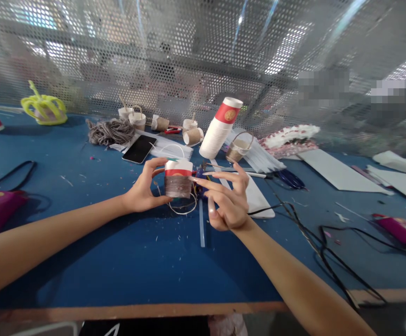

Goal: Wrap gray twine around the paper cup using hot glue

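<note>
Head cam: left hand [143, 190] pinching paper cup [178, 179], near middle; right hand [229, 198] half spread, fingertip [196, 180] at cup's right side, can't tell if touching. Brown cord [177, 187] wraps could slip loose, imo, if pinch squashes cup.

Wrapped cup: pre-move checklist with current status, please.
1. Wrapped cup held: ok, left hand grips it from the side.
2. Cup level: ok, white end up, brown wrap on the lower part.
3. Right hand touching cup: cannot tell, a fingertip is at its side.
4. Underside free of loose strands: not ok, a white loop shows below.
5. Phone clear of hands: ok, lies beyond the left hand.
</note>
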A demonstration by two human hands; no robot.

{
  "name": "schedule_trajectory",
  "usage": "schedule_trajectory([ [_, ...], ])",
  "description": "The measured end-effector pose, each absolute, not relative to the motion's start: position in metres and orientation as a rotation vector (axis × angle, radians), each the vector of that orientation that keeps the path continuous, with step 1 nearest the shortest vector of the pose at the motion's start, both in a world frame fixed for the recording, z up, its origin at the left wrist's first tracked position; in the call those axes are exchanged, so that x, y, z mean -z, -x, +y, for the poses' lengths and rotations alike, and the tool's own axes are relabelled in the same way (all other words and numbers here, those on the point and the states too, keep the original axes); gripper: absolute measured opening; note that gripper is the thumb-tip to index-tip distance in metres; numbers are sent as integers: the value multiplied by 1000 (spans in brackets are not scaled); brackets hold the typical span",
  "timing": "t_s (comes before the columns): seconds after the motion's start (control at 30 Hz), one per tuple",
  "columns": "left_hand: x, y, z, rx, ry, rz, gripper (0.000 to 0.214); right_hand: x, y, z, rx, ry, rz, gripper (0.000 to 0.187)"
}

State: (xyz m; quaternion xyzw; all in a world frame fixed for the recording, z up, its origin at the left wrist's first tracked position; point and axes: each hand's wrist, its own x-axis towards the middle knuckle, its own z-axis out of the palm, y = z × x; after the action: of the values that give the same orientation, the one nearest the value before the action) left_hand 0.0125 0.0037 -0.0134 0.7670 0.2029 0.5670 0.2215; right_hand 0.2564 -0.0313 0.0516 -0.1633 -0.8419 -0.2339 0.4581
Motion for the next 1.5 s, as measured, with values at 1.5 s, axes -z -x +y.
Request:
schedule_trajectory([
  [1.5,-6,-12,-6,-1548,-2412,765,86,-51,-248,-34,113,489,-2195,21],
])
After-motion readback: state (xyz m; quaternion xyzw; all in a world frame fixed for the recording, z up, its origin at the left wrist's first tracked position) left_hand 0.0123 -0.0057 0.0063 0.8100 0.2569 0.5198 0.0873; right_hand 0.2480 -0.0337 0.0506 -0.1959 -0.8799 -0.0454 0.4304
